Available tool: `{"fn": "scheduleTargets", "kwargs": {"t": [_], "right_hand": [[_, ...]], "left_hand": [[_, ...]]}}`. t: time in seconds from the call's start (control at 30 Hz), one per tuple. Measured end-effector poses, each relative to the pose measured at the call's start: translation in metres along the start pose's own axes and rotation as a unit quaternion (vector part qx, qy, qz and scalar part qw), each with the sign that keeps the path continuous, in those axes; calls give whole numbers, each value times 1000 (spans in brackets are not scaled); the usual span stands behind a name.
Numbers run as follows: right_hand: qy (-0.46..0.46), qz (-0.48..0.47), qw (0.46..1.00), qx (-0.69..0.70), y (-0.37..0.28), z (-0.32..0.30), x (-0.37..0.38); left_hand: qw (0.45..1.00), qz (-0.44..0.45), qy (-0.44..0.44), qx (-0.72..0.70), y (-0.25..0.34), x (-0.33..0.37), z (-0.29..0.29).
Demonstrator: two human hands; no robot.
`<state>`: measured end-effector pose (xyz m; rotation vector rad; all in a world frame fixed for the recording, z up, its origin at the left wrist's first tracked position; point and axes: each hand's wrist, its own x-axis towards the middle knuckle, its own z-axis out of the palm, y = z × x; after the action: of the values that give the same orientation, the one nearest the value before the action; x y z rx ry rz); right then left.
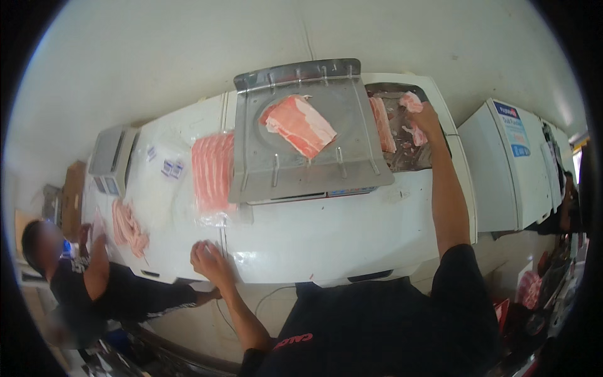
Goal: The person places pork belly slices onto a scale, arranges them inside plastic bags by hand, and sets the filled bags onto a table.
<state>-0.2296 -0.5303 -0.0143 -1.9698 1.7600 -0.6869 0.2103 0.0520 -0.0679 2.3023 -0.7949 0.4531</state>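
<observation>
My right hand (426, 121) reaches into a metal tray (402, 164) at the right, its fingers closed on a pale piece of meat (411, 102). Another scrap of meat lies just below that hand, and a long strip of meat (383, 124) is along the tray's left side. My left hand (212, 262) is near the front edge of the white lid, fingers loosely bent and apart, with nothing visible in it. A slab of streaky pork (300, 125) sits on the steel pan of a scale (251, 173) in the middle.
Left of the scale lies a clear pack of sliced meat (212, 169), then clear plastic bags (166, 188) and loose meat strips (129, 229). A second scale (112, 154) stands farther left. Another person (94, 270) works at the left end. A white freezer (496, 169) stands at right.
</observation>
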Motion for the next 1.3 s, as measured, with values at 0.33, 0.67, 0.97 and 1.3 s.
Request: {"fn": "scheduleTargets", "kwargs": {"t": [0.33,0.67,0.97,1.3], "right_hand": [[-96,-198,969,110,-206,22,-46],[-171,-328,927,64,-244,86,-83],[-17,-110,932,346,-304,-68,-180],[289,-237,892,256,-348,-82,-244]], "left_hand": [[999,15,-7,40,-11,-6,10],[991,53,-44,-116,-34,1,-7],[987,120,-75,-81,-131,49,-46],[954,243,-140,-102,-123,58,-58]]}}
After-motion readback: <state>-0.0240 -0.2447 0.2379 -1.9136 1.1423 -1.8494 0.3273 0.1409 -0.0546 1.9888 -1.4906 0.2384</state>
